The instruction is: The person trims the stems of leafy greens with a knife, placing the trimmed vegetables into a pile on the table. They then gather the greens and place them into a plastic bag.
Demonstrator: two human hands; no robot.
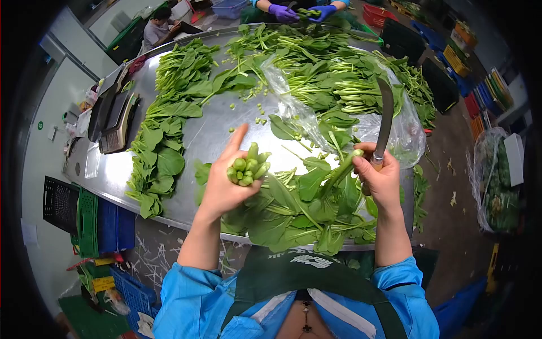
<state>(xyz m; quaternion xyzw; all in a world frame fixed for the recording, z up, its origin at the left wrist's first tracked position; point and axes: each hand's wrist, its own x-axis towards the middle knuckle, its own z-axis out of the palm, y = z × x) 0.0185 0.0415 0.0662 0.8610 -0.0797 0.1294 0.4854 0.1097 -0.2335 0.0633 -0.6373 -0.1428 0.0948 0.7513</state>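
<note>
My left hand (217, 189) is wrapped round a bunch of leafy green stalks (247, 168), cut ends facing up and index finger stretched out. My right hand (383, 183) grips the wooden handle of a curved knife (387, 110), its blade pointing up and away from me. Between that hand's thumb and fingers is also the cut end of a single leafy stalk (341, 172), whose leaves hang toward the table. Loose leafy greens (271, 223) lie below both hands, at the near edge of the metal table (209, 133).
Rows of leafy greens line the left (164, 152) and far side (316, 62). Crumpled clear plastic (288, 96) and small stem pieces lie mid-table. A weighing scale (117, 124) stands at left. Across the table, a co-worker's purple-gloved hand (284, 13) and blue-gloved hand (323, 12) hold greens.
</note>
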